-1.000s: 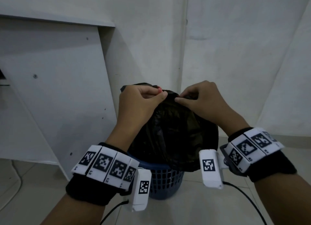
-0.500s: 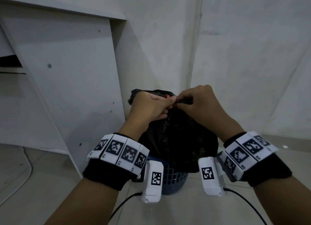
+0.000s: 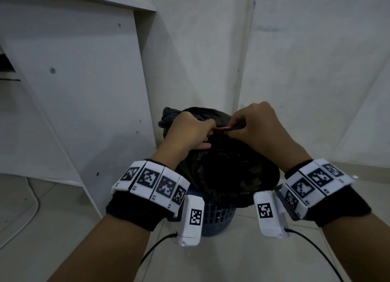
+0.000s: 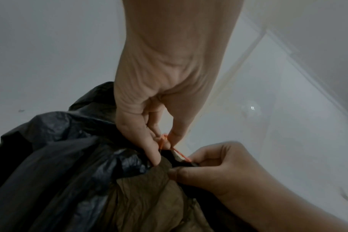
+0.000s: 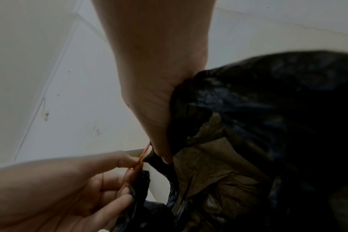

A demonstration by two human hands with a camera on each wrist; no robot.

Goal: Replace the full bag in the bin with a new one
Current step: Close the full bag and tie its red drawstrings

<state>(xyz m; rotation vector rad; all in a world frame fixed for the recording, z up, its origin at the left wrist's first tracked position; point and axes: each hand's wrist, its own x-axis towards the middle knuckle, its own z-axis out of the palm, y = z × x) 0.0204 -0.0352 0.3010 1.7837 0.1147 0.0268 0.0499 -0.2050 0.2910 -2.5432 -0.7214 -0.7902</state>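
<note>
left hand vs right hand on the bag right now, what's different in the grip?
The left hand pinches the orange drawstring between thumb and fingertip, whereas the right hand pinches the black bag hem where the string comes out. The left hand sits on the side nearer the white panel; the right sits on the bare-wall side. Both are held over the top of the bag, which sits in the blue basket bin, and the string runs between them.

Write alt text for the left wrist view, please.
Left hand and right hand pinch a thin orange band stretched between them at the gathered neck of a full black bin bag, above a pale tiled floor.
</note>
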